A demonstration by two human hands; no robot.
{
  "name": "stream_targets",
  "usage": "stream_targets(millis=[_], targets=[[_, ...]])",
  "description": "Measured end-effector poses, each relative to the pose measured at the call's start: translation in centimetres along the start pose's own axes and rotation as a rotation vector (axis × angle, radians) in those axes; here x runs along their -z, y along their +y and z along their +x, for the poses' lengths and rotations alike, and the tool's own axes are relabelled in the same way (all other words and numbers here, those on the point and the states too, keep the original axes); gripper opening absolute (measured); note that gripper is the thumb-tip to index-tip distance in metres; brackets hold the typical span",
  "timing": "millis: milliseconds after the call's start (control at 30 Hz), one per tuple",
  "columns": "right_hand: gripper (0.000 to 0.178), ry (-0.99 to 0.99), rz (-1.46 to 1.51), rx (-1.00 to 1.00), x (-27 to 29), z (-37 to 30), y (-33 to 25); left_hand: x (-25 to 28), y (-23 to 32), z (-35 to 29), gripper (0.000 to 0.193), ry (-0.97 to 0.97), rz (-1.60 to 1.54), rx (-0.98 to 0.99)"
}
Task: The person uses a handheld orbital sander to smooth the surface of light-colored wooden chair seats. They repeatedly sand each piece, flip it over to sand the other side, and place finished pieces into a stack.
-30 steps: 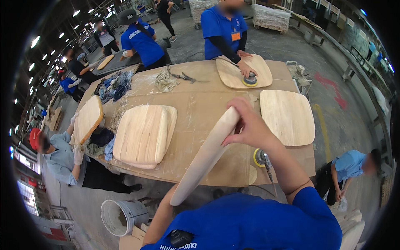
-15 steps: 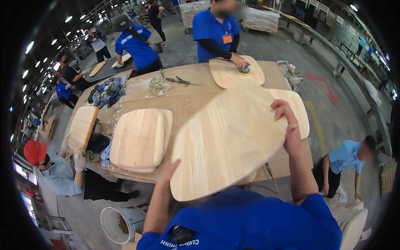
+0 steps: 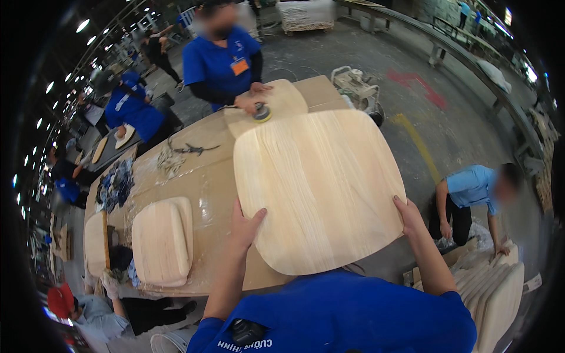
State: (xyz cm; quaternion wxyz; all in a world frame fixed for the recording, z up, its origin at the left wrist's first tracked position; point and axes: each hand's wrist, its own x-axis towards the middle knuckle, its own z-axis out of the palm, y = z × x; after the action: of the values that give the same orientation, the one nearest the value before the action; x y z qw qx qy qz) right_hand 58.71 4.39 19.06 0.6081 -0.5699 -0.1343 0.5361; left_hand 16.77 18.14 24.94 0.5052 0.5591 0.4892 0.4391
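Note:
A pale wooden seat panel [image 3: 321,188] with rounded corners is held up in front of me, over the near edge of the table. My left hand [image 3: 247,226] grips its left edge, thumb on the upper face and fingers beneath. On the right edge my right hand [image 3: 407,215] holds it the same way, with its fingers mostly hidden under the wood. Beyond it, a co-worker's hand presses a round sander [image 3: 261,112] on another wooden panel [image 3: 288,97], partly covered by mine. A short stack of similar panels [image 3: 159,244] lies to the left on the table.
Brown sheeting covers the table [image 3: 215,182]. Rags [image 3: 116,183] and a cloth with a cable [image 3: 170,160] lie at its far left. To my right, a person in light blue [image 3: 471,188] bends by a row of stacked panels [image 3: 494,294]. A white bucket [image 3: 170,342] stands behind left.
The panel has gone from tilted to squarer before me, and my right hand has slid lower on its edge. My view has turned to the right.

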Motion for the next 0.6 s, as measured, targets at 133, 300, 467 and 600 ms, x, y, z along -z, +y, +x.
stream_targets(millis=[133,300,467,600], targets=[[0.039,0.164,-0.015,-0.075,8.7,2.3,0.1,-9.5,-3.7,3.7,0.061,-0.126,0.002,0.124],[0.038,0.195,-0.033,-0.093,14.4,7.7,-0.8,-16.8,-8.9,8.0,0.056,-0.214,-0.117,0.251],[0.039,0.139,-0.097,-0.072,13.6,17.4,-2.3,-18.8,-13.1,13.0,0.051,-0.086,-0.106,0.318],[0.04,0.099,-0.145,-0.057,10.3,24.1,-3.1,-18.8,-15.1,15.5,0.05,0.009,-0.17,0.323]])
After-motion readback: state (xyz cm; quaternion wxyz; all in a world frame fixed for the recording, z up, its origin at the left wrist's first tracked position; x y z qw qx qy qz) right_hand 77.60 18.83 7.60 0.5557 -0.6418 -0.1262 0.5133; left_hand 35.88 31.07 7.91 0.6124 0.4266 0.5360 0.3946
